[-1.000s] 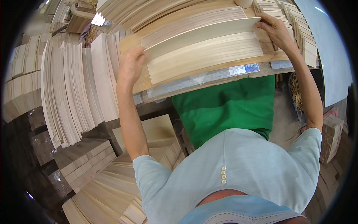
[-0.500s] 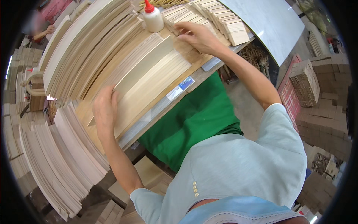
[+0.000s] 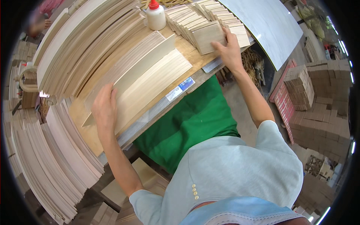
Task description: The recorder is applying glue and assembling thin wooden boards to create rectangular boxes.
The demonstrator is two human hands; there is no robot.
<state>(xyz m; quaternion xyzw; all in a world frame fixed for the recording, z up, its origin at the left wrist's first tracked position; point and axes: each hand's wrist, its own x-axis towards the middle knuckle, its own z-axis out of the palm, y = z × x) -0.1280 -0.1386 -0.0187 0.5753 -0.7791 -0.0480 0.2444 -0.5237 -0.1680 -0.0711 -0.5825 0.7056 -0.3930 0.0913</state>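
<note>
My left hand [image 3: 105, 110] is closed around the left end of a long thin wooden board [image 3: 148, 63] that stands on its edge. In front of it a pale wooden board [image 3: 161, 80] lies flat on the worktable, and another flat striped board [image 3: 129, 56] lies just behind. Toward the far right, my right hand [image 3: 231, 52] grips a small rectangular wooden panel [image 3: 208, 38] by its right side, thumb on the near face. The panel is tilted against rows of similar small panels [image 3: 183, 18]. A white glue bottle [image 3: 156, 18] with a red cap stands left of those rows.
Long wooden strips [image 3: 80, 48] are stacked at the back left, with more strips [image 3: 48, 150] lower left. A grey-white sheet [image 3: 266, 30] lies beyond the table's right end. Stacked wood blocks [image 3: 318, 93] are on the right. Another person's hand [image 3: 47, 23] shows far left.
My right hand has moved right from beside the upright board's far end and taken hold of a small panel at the rows. My left hand stays on the upright board.
</note>
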